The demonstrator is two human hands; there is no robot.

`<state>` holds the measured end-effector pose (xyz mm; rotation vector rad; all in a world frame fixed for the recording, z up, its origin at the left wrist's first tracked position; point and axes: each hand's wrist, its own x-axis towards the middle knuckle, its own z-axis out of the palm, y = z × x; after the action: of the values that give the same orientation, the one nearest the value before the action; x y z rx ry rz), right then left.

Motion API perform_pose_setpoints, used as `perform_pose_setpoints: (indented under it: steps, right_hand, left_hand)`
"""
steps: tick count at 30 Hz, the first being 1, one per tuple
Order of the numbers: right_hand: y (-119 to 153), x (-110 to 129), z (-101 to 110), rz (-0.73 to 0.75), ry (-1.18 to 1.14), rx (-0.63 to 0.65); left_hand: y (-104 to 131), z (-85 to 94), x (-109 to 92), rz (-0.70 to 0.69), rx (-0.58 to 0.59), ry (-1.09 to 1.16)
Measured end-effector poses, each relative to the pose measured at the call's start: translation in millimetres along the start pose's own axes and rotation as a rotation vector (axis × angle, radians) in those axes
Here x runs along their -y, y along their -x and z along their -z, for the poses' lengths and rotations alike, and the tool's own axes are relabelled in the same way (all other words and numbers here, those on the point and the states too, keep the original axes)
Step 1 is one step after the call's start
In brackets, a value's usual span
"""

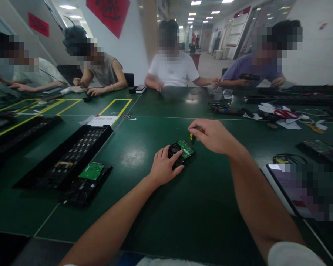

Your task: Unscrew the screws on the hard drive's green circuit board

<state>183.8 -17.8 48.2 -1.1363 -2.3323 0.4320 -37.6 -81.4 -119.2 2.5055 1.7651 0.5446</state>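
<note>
A hard drive (pixel 186 148) with a green circuit board facing up lies on the green table in front of me. My left hand (pixel 166 166) rests on its near left part, fingers stretched out and spread over the dark casing. Above the drive's far right corner, my right hand (pixel 208 133) pinches a small screwdriver (pixel 192 138) with a yellow and black handle. The screwdriver stands nearly upright, its tip down by the board's edge; whether it sits in a screw is too small to tell.
On the left are a long black tray (pixel 69 155) and another drive (pixel 92 171) with a green board. A tablet (pixel 291 188) lies at the right. Cables (pixel 224 108) and tools lie farther back. Several people sit across the table (pixel 144 229).
</note>
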Motion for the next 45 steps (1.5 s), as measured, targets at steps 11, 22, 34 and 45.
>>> perform_pose_setpoints:
  steps: [11, 22, 34, 45]
  right_hand:
    - [-1.0, -6.4, -2.0, 0.019, -0.009, 0.004]
    - [1.1, -1.1, 1.1, -0.006, 0.066, -0.048]
    - [0.1, -3.9, -2.0, -0.067, -0.115, 0.031]
    - [0.3, -3.2, 3.8, -0.037, 0.099, -0.035]
  left_hand:
    - [0.0, -2.2, 0.8, -0.002, -0.006, 0.002]
    - [0.1, -2.9, 1.5, -0.005, -0.004, 0.010]
    - [-0.3, -2.4, 1.0, 0.000, -0.008, 0.008]
    - [0.6, -2.6, 1.6, -0.009, -0.008, 0.006]
